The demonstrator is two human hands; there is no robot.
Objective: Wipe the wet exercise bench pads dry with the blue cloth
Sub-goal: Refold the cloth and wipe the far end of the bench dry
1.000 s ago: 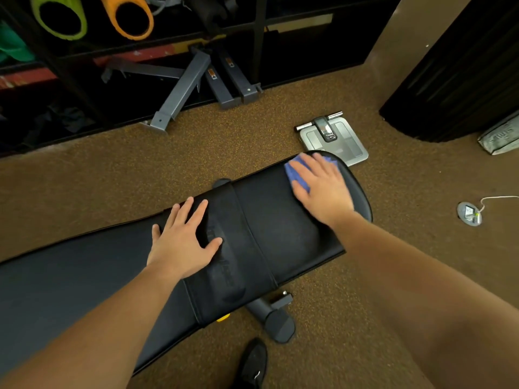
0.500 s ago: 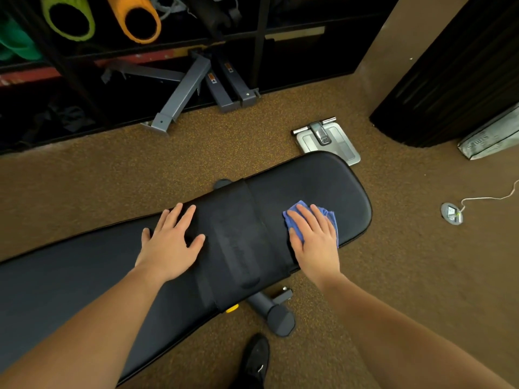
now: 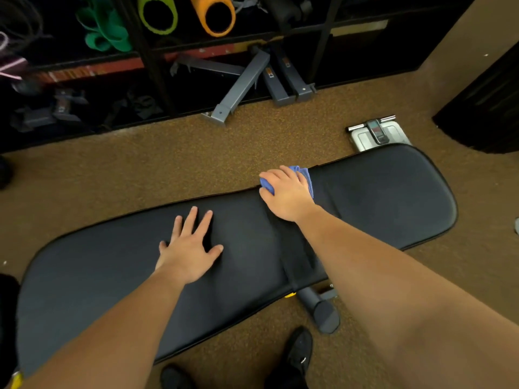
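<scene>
1. Floor (image 3: 196, 161): brown speckled surface filling the middle band of the frame.
2. Storage rack (image 3: 151, 66): dark shelving across the top of the frame; holds a green roll (image 3: 157, 12) and an orange roll (image 3: 213, 12) at upper centre; grey metal legs (image 3: 241, 88) lean out from its base.
3. Bench pads (image 3: 393, 192): black, running from lower left to centre right; a seam strap crosses them right of centre.
4. Left hand (image 3: 188, 248): centre of frame; flat on the long pad, fingers spread wide, holding nothing.
5. Right hand (image 3: 286, 192): just above centre; palm down, pressing the blue cloth at the pad's far edge.
6. Scale (image 3: 376, 134): grey, upper right, partly behind the pad.
7. Blue cloth (image 3: 306, 175): bunched under the right hand, edges showing beside the fingers.
</scene>
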